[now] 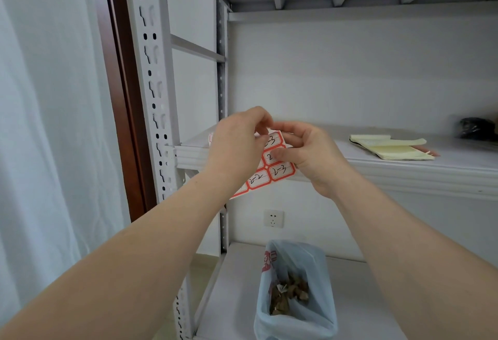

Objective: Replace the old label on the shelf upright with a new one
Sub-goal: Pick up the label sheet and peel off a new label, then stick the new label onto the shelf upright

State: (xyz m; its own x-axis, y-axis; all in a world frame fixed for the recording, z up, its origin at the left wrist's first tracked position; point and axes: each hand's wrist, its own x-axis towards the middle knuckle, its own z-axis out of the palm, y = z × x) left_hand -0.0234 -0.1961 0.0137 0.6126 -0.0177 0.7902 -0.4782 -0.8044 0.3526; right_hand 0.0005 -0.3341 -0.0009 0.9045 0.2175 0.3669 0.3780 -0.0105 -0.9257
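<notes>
Label sheet, thin and floppy, sits between both hands: right hand pinches its side edge, left hand pinches its top corner, likely the best place to peel.

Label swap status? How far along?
Done, apparently: no label shows on the upright, so the old one looks off. In hand: the left hand pinches the top of the label sheet, the right hand steadies it, likely peeling one. Remaining: stick the new label on the upright.
</notes>
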